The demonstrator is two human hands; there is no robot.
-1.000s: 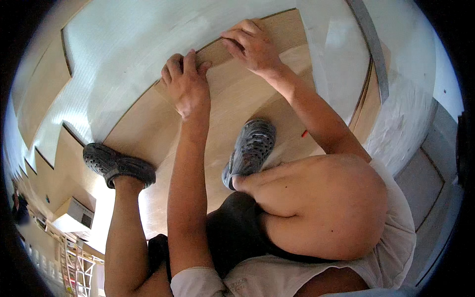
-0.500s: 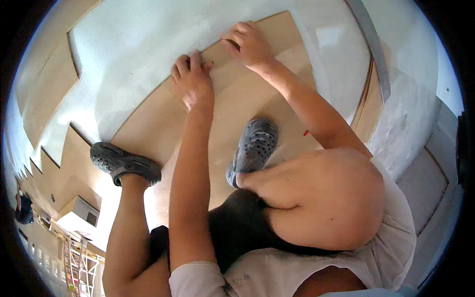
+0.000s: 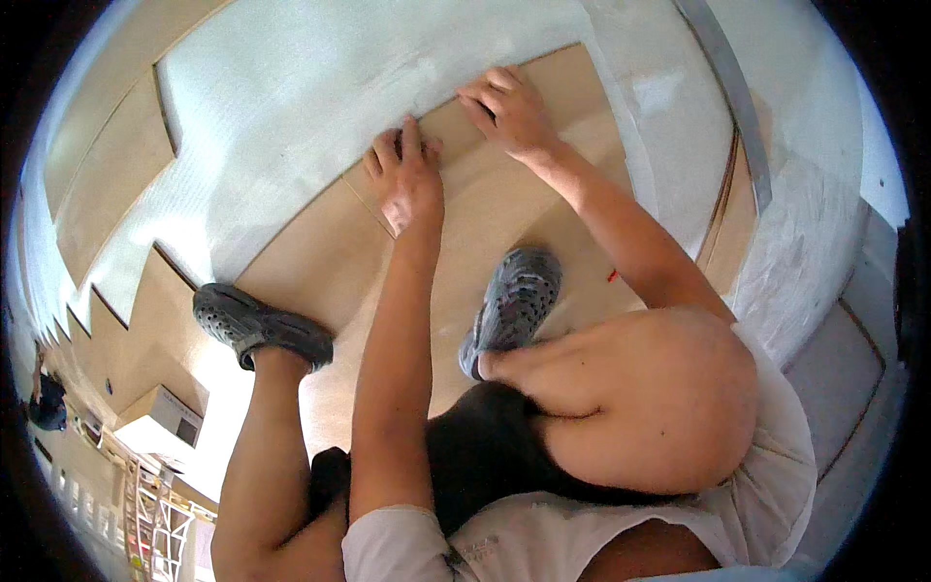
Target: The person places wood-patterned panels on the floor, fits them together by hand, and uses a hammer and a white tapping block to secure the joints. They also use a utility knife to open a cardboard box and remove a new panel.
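Note:
My left hand point(image 3: 403, 167) rests with bent, separated fingers on the far edge of a light tan board point(image 3: 320, 262), near a thin seam running across it. To its right, my right hand point(image 3: 502, 114) curls its fingertips at that same edge, thumb apart and nothing visibly in the palm. Pale, textured underlay point(image 3: 272, 97) lies beyond the board. My feet, in dark clogs point(image 3: 514, 296), are on the board, and a small red object point(image 3: 612, 274) lies beside my right forearm.
Stepped board edges point(image 3: 126, 291) run down the left. A grey strip point(image 3: 737, 126) curves along the right. A person in dark clothing point(image 3: 47, 398) is at the far left, near a white box point(image 3: 160, 427) and a white metal frame point(image 3: 155, 514).
The view has shifted, so boards, hands and legs appear lower and farther right. Both hands still touch the board's edge. The person at far left shows more clearly.

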